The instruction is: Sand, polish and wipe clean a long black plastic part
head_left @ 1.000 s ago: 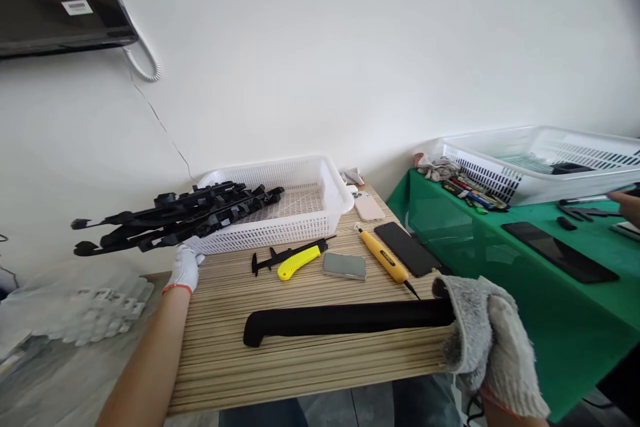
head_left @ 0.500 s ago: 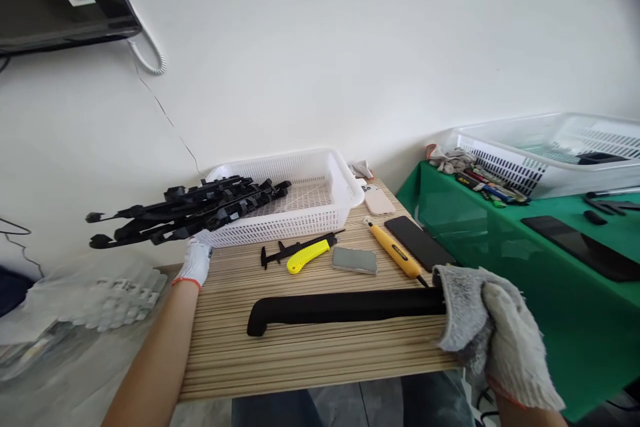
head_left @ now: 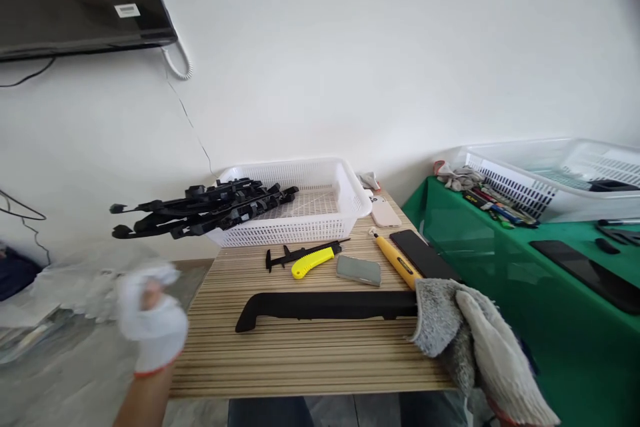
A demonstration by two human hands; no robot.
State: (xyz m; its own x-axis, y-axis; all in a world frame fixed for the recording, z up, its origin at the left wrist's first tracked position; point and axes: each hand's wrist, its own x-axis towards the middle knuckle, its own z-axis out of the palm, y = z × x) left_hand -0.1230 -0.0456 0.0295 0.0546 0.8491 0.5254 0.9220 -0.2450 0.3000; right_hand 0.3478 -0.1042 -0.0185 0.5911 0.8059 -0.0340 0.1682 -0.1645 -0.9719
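My right hand [head_left: 500, 353], in a white knitted glove, is closed on a grey cloth [head_left: 437, 317]. The cloth covers the right end of a long black plastic strip [head_left: 330, 305], which has a hooked left end and lies across the table's front part. My left hand [head_left: 153, 320], also gloved, is off the table's left edge and holds nothing I can make out; motion smears its fingers. Beyond the strip lie a yellow utility knife [head_left: 313, 263], a black caliper [head_left: 295, 254], a small grey rectangular device [head_left: 359, 270] and a yellow-orange pen-shaped tool [head_left: 397, 260].
A white basket [head_left: 285, 232] at the table's [head_left: 300, 370] back holds several black plastic parts [head_left: 210, 207] that jut out left. A dark phone [head_left: 425, 255] and a pink phone [head_left: 386, 212] lie to the right. Beside it, a green-covered table [head_left: 480, 260] bears another white basket [head_left: 565, 207].
My left hand has moved from beside the basket, down and left past the table edge. My right hand and the cloth have shifted slightly left on the strip. The view has turned a little left.
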